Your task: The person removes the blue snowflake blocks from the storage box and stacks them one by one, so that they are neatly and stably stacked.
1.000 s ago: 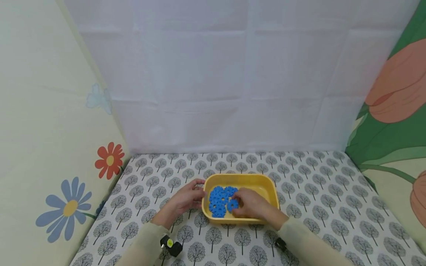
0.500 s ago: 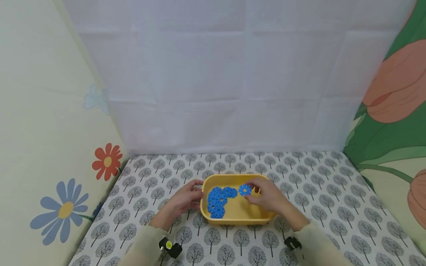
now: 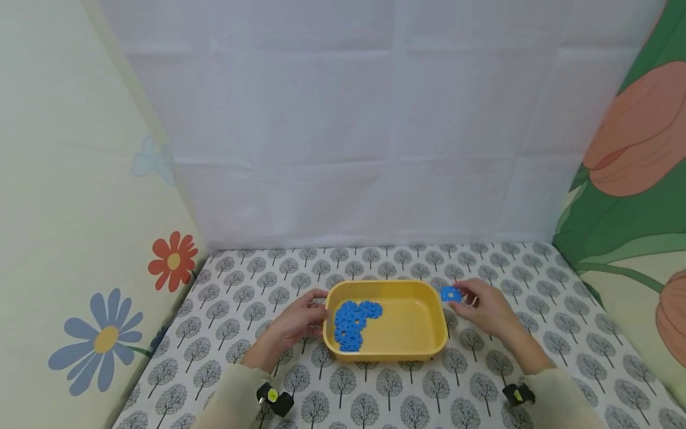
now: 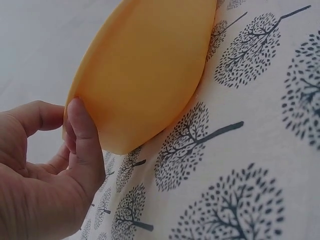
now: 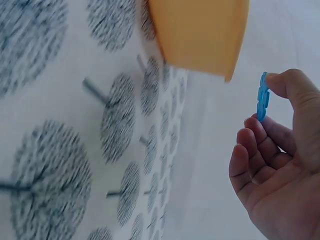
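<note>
A yellow plastic tray (image 3: 402,354) stands on the table, with several blue notched discs (image 3: 351,326) gathered in its left part. My left hand (image 3: 299,319) holds the tray's left end; in the left wrist view the thumb and fingers pinch its rim. Just beyond the tray's right end, my right hand (image 3: 489,307) pinches one blue notched disc (image 3: 451,294) between thumb and index finger. The right wrist view shows that blue disc (image 5: 262,97) edge-on, raised above the cloth, with the other fingers loosely curled.
A white tablecloth (image 3: 386,393) printed with grey trees covers the table. Behind it hangs a white cloth (image 3: 343,131). Flower-printed panels stand at the left (image 3: 64,208) and right (image 3: 632,226) sides.
My right hand has picked a blue notched disc from the pile and carried it rightward, out past the tray's right end. The left hand stays at the tray's left rim.
</note>
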The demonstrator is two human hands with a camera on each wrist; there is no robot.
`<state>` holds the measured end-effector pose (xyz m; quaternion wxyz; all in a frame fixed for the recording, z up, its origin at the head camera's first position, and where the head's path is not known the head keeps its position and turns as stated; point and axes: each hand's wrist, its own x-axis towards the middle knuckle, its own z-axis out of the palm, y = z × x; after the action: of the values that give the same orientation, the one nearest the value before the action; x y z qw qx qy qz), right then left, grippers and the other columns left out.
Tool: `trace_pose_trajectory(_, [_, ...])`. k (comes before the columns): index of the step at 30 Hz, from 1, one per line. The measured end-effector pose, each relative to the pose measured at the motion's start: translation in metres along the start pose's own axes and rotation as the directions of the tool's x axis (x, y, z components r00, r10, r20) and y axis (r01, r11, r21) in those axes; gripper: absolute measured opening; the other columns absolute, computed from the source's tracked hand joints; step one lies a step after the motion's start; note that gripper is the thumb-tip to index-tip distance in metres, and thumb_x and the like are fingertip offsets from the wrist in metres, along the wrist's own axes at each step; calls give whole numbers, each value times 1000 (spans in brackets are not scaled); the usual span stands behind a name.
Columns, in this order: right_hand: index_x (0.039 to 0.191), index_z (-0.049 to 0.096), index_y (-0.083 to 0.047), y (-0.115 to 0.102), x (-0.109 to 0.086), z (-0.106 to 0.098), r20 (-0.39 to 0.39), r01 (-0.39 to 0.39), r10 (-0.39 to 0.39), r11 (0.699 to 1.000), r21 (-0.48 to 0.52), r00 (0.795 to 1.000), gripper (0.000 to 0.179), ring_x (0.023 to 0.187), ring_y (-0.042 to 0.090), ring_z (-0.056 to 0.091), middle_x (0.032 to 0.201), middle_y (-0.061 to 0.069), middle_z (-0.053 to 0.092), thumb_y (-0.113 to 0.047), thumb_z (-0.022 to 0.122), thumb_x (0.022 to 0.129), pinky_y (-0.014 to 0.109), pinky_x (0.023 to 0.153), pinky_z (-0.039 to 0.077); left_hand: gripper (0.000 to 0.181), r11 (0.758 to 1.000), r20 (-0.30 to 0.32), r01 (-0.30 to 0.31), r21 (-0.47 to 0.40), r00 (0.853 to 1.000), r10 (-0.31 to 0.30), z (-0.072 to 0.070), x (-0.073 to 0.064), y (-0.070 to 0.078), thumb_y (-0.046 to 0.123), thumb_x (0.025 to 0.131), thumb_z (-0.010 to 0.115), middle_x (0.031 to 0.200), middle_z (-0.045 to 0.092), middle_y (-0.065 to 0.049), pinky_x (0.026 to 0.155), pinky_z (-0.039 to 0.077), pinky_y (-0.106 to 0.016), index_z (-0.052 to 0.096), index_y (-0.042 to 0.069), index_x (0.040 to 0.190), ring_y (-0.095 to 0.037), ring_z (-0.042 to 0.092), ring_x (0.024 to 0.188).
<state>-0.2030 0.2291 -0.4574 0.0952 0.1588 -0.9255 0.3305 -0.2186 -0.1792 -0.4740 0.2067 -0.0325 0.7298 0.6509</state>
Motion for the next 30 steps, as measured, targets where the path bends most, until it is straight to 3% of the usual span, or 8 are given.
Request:
trace_pose_trajectory(7, [120,67,4,27,-7,-5,74,-145,149,988,-50,986,41,80,16,57,97,8,65,-19,78,88,26,64,50,49,1000,-6,9,3,1000,-9,0,-1,-1,6,92,64,105,64,-14,64,56,-33,47,7,139,-21,64,79])
trace_pose_trajectory(14, [116,68,5,45,-7,-7,185,-213,227,973,-91,956,40,80,17,56,91,5,63,-20,78,87,32,68,49,51,1000,0,11,-5,1000,-11,0,-1,0,6,92,64,106,64,-15,65,56,-33,46,7,140,-21,64,80])
trace_pose_trajectory(18, [116,68,4,50,-5,-5,244,-257,279,959,-117,929,42,81,17,57,91,4,64,-22,79,86,33,73,52,51,1000,-1,22,-15,1000,-22,0,0,-1,6,92,65,106,64,-15,65,56,-32,47,8,140,-21,64,80])
trace_pose_trajectory(22, [113,69,1,52,-4,-3,283,-277,302,953,-123,910,39,82,17,58,91,4,64,-23,80,86,36,75,53,50,999,-4,30,-17,1000,-30,0,1,-2,6,91,65,106,65,-15,65,56,-32,48,9,139,-22,65,80])
trace_pose_trajectory(30, [112,69,2,54,-2,-1,299,-249,282,958,-145,912,38,82,18,57,91,4,62,-21,81,84,39,76,53,50,999,16,33,-11,999,-33,-1,2,-2,7,93,64,107,65,-14,67,56,-33,46,9,140,-21,66,82])
